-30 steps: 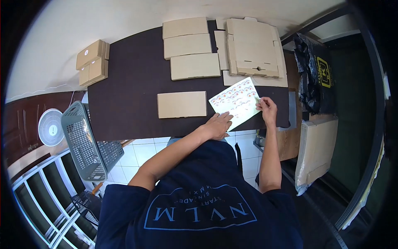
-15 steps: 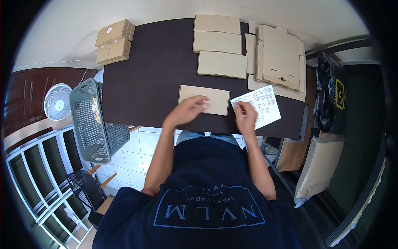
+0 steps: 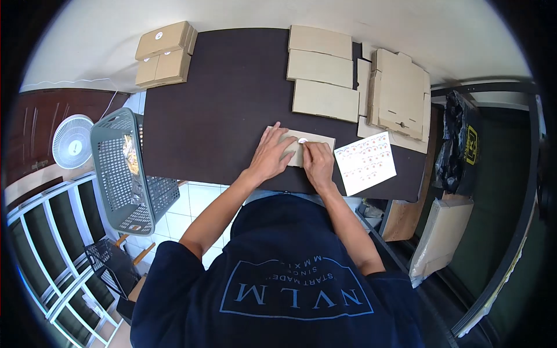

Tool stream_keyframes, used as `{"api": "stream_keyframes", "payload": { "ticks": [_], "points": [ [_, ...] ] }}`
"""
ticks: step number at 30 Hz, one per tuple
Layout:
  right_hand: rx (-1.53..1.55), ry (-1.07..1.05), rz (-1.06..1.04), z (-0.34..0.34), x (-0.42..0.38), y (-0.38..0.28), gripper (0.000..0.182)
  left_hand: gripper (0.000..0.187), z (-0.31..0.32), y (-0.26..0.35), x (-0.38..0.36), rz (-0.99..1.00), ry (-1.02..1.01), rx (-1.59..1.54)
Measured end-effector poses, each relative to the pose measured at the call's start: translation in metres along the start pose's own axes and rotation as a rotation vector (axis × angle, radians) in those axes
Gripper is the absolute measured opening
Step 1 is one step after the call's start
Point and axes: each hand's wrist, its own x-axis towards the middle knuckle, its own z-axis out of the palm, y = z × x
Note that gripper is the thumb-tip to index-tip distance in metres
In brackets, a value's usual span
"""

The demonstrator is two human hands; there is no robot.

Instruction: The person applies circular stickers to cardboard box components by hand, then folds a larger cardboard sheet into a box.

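A small flat cardboard box (image 3: 326,141) lies near the front edge of the dark table. My left hand (image 3: 270,154) rests on its left half with fingers spread, pressing nothing but the box. My right hand (image 3: 318,165) is over the box's right half, fingertips pinched at a small round white sticker (image 3: 302,140). The sticker is at the upper middle of the box top; how firmly it touches the cardboard cannot be made out. Right beside the box is a white sticker sheet (image 3: 366,163) with rows of small round printed labels.
Several closed boxes (image 3: 326,100) line the back of the table (image 3: 232,104), beside a stack of flattened cardboard (image 3: 398,95). Boxes with round stickers (image 3: 164,39) are stacked at the back left. A grey-green basket (image 3: 119,191) and a white fan (image 3: 73,142) stand left.
My right hand has moved left from the sheet to the box, bringing a sticker. My left hand has come down flat onto the box. The view has shifted slightly.
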Motion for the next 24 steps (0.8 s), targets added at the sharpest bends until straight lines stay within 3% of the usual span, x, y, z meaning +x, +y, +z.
{"api": "stream_keyframes", "payload": {
  "ticks": [15,24],
  "points": [
    [-0.110,0.098,0.032,0.022,-0.008,-0.008,0.009,0.053,0.001,-0.010,-0.002,0.050,-0.014,-0.008],
    [-0.132,0.080,-0.002,0.023,-0.007,-0.008,0.008,0.047,0.008,-0.016,-0.004,0.097,0.022,0.033]
  ]
}}
